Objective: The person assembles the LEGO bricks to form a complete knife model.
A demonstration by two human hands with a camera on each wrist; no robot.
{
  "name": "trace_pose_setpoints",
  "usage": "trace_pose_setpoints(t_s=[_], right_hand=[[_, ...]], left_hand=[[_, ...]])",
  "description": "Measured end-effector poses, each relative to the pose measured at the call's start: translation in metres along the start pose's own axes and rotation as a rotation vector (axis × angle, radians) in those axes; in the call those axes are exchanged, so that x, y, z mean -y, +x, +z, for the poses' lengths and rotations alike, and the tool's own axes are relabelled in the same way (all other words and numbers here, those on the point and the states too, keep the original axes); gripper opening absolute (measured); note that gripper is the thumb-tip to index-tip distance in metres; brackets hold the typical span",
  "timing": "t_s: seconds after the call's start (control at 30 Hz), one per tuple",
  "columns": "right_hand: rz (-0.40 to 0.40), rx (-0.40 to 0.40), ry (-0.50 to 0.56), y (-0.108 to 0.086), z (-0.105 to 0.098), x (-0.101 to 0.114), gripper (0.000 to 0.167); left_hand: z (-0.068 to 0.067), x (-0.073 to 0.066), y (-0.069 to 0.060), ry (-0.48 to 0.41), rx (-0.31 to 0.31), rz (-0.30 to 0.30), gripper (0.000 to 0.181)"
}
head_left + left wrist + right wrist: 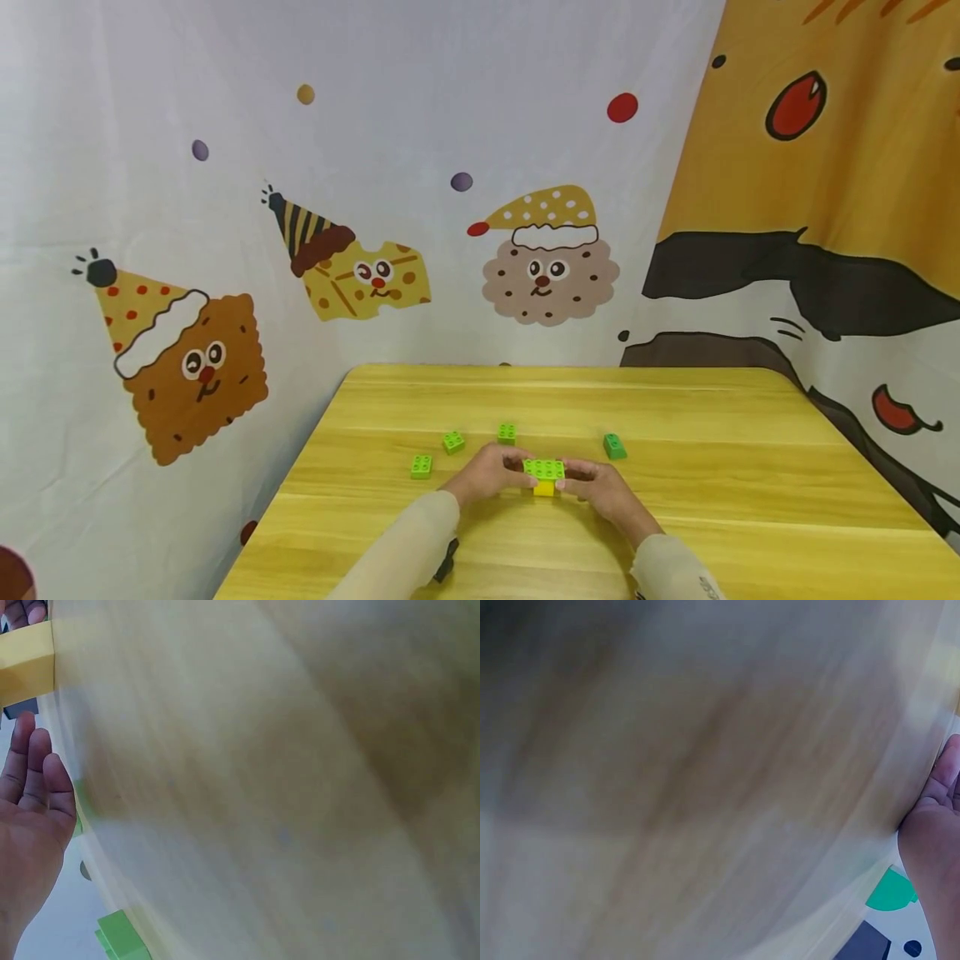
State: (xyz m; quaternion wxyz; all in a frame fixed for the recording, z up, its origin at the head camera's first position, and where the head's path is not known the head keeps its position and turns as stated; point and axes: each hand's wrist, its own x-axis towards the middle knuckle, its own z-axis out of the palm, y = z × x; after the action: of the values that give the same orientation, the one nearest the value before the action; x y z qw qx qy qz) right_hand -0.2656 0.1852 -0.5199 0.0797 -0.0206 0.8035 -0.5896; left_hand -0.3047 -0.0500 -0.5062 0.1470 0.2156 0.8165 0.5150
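A bright green toy building brick, studs up, sits on a yellow brick near the middle of the table. My left hand grips the green brick from the left, its thumb at the near corner. From the opposite end my right hand pinches it, thumb in front and fingers behind. In the left wrist view the yellow brick shows at the edge, with several left fingers extended apart from it. The right wrist view catches only part of the right hand; the bricks' contact is hidden there.
Three small light green bricks lie beyond and left of my hands: one left, one centre, one right. A dark green sloped brick lies behind my right hand. Something black shows beside my left sleeve. A printed curtain hangs behind the wooden table.
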Motion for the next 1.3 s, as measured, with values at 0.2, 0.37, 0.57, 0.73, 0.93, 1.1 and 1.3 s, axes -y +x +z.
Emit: trace_pose_setpoints(t_s=[0.2, 0.37, 0.57, 0.73, 0.93, 1.1, 1.3], right_hand=[[-0.005, 0.013, 0.006, 0.0015, -0.0013, -0.0023, 0.056], [0.003, -0.001, -0.001, 0.0010, -0.0012, -0.0017, 0.054], [0.006, -0.006, 0.006, 0.0013, -0.0005, 0.0002, 0.056], [-0.002, -0.005, 0.016, 0.0000, -0.0005, 0.0012, 0.056], [-0.005, -0.008, 0.008, -0.0005, -0.0010, 0.0014, 0.054], [-0.005, -0.011, 0.002, -0.0001, -0.0010, 0.0008, 0.052], [0.015, -0.007, 0.017, -0.0004, -0.0013, 0.0000, 0.052]], left_hand=[[0.0018, 0.0031, 0.0009, 0.030, -0.021, -0.008, 0.031], [0.0031, 0.0053, 0.0009, 0.041, -0.025, 0.003, 0.034], [0.0037, 0.0057, 0.0009, 0.026, -0.027, 0.011, 0.031], [0.0044, 0.0039, 0.0000, 0.019, -0.030, 0.020, 0.029], [0.0048, 0.0004, -0.0021, 0.022, -0.032, 0.011, 0.031], [0.0028, 0.0001, -0.0047, 0.042, -0.035, 0.002, 0.045], [-0.0022, 0.0006, -0.0076, 0.061, -0.032, -0.006, 0.054]])
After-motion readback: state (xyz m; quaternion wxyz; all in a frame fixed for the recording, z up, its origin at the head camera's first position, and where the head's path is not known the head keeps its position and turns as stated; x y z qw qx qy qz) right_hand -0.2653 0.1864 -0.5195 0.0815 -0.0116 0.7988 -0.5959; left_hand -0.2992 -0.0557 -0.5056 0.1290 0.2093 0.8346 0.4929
